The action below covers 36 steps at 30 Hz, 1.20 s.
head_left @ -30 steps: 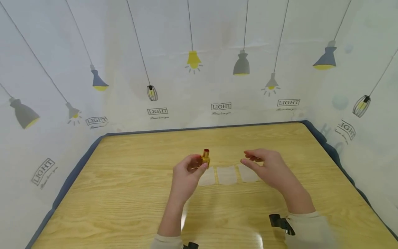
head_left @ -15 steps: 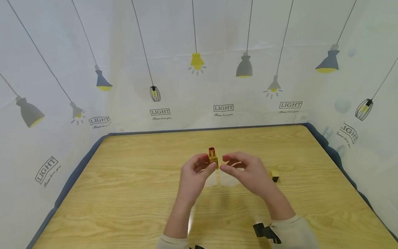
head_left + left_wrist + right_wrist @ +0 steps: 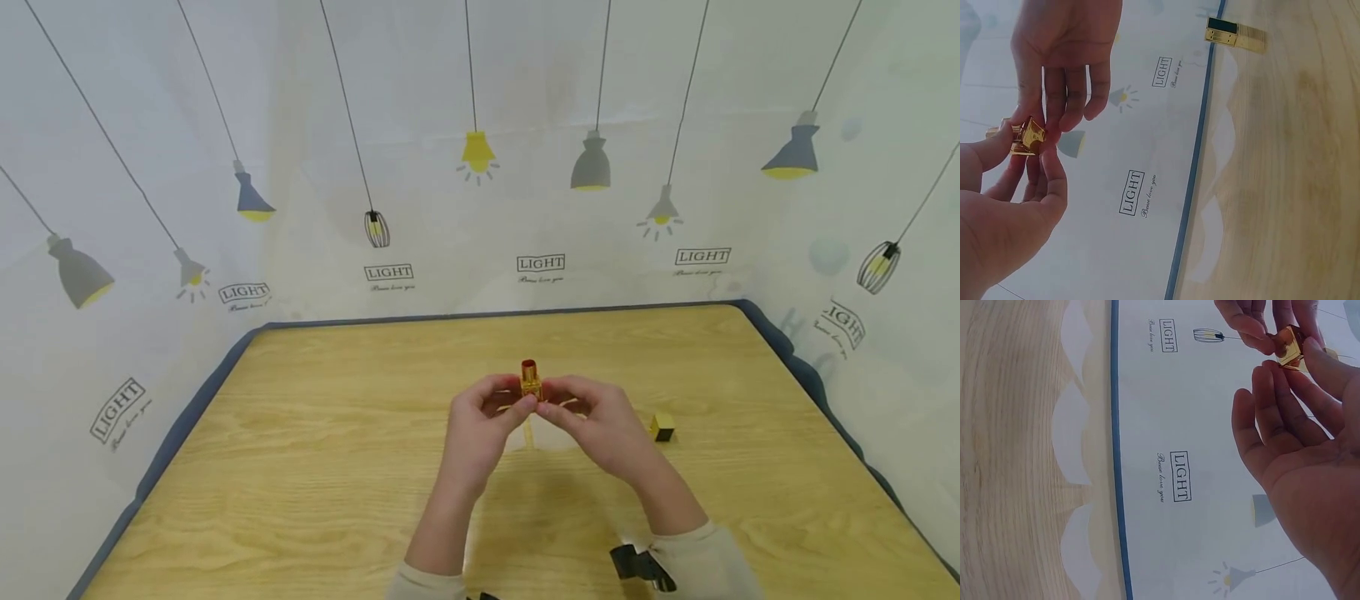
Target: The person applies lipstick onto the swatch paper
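Note:
A gold lipstick (image 3: 530, 383) with a square base and a red tip is held upright above the table, between both hands. My left hand (image 3: 478, 433) pinches it from the left with thumb and fingers. From the right, my right hand (image 3: 606, 429) pinches its base with thumb and fingertips. In the left wrist view the shiny gold base (image 3: 1030, 136) shows between the two hands' fingers. The right wrist view has the base's underside (image 3: 1289, 347) facing the camera, partly covered by fingers.
A gold lipstick cap (image 3: 662, 427) with a dark opening lies on the wooden table (image 3: 315, 467), right of the hands. Thin white square sheets (image 3: 1225, 140) lie in a row beneath the hands. A wall covering (image 3: 420, 100) printed with lamps surrounds the table.
My right hand has moved left to the lipstick and now grips it too. The left hand has shifted slightly right with the lipstick. The cap has come into view behind the right wrist.

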{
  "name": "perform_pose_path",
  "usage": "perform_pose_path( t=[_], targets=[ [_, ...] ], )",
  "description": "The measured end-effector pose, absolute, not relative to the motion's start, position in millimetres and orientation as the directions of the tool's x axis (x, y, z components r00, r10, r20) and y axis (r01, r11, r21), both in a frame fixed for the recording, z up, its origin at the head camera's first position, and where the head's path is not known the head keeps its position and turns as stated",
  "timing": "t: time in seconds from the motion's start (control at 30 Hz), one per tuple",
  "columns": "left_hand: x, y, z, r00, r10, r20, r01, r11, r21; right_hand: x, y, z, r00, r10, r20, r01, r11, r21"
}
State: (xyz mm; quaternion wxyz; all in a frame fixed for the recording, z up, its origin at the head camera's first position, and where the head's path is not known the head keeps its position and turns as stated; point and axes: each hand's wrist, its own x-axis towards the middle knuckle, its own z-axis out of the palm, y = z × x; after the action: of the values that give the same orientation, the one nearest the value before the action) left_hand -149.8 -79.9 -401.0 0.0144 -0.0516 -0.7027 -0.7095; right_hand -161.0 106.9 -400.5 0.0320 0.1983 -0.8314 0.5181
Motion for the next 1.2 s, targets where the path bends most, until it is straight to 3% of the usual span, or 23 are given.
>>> perform_pose_path(
  t=[0.47, 0.83, 1.2],
  targets=[
    [-145, -77, -396, -0.989, 0.087, 0.119, 0.121, 0.021, 0.992, -161, 111, -389, -0.903, -0.229, 0.363, -0.418, 0.278, -0.865],
    [-143, -71, -396, -0.985, 0.114, 0.133, 0.138, 0.04, 0.99, -160, 107, -387, -0.921, -0.144, 0.362, -0.39, 0.299, -0.871],
    [-140, -66, -395, -0.956, 0.157, 0.247, 0.272, 0.165, 0.948, -161, 106, -394, -0.756, -0.208, 0.62, -0.654, 0.243, -0.716]
  ],
)
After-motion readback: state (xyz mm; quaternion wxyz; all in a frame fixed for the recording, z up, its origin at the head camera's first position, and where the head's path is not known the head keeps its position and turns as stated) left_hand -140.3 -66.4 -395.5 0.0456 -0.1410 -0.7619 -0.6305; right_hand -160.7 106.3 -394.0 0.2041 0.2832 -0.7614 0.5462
